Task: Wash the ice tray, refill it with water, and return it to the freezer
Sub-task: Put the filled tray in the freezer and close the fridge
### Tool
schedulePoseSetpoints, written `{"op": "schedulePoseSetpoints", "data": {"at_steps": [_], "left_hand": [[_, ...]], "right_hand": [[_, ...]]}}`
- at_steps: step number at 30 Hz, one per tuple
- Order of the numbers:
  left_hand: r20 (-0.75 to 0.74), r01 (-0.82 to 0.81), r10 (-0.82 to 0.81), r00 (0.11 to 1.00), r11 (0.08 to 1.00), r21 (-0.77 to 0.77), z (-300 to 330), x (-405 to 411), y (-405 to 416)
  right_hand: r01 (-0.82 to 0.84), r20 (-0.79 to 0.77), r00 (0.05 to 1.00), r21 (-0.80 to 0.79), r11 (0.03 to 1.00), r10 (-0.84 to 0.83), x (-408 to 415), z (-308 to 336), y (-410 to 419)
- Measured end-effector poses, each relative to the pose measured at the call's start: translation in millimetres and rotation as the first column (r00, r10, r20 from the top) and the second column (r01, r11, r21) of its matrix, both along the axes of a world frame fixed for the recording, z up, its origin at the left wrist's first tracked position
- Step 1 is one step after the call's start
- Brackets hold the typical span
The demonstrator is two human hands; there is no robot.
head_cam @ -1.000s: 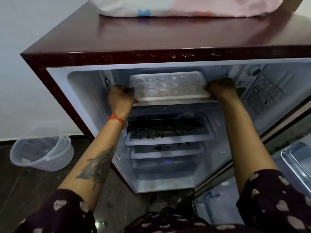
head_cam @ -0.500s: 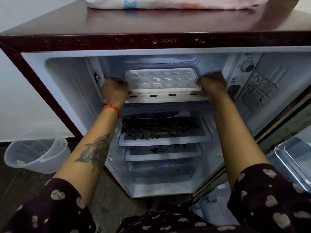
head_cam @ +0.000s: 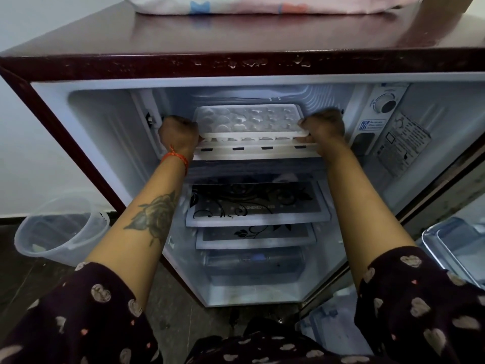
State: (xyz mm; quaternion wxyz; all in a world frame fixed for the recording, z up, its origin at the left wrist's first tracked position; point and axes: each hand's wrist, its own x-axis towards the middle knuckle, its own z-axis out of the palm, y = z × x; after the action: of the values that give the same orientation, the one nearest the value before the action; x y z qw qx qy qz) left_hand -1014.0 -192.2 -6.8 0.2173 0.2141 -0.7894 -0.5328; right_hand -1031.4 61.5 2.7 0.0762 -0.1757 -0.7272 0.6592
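While both fists stayed out at its ends, the left hand [head_cam: 178, 134] and right hand [head_cam: 324, 126] clamped the ice tray [head_cam: 248, 119] level inside the freezer compartment [head_cam: 322, 97]; between them, any tilt might have spilled water.

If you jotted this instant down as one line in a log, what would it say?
step: returning ice tray to freezer compartment | left hand: gripping tray's left end | right hand: gripping right end | fridge door: open
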Motion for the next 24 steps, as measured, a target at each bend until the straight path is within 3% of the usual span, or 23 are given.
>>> {"op": "schedulePoseSetpoints", "data": {"at_steps": [15,19,22,24], "left_hand": [[0.075,0.019,-0.019,0.997,1.0,0.003,1,5,2],[0.051,0.052,-0.046,0.998,0.991,-0.126,9,24,13],[-0.002,0.045,-0.047,0.999,0.968,-0.245,13,41,23],[-0.071,0.064,-0.088,0.994,0.956,-0.287,11,50,25]], "right_hand": [[-0.007,-0.015,1.0,0.065,0.998,0.008,0,0,-7],[-0.029,-0.044,0.998,0.209,0.978,0.039,8,-2,-11],[-0.004,-0.055,0.998,0.534,0.846,0.039,20,-1,-16],[0.033,-0.091,0.995,0.631,0.775,0.032,35,-1,-21]]}}
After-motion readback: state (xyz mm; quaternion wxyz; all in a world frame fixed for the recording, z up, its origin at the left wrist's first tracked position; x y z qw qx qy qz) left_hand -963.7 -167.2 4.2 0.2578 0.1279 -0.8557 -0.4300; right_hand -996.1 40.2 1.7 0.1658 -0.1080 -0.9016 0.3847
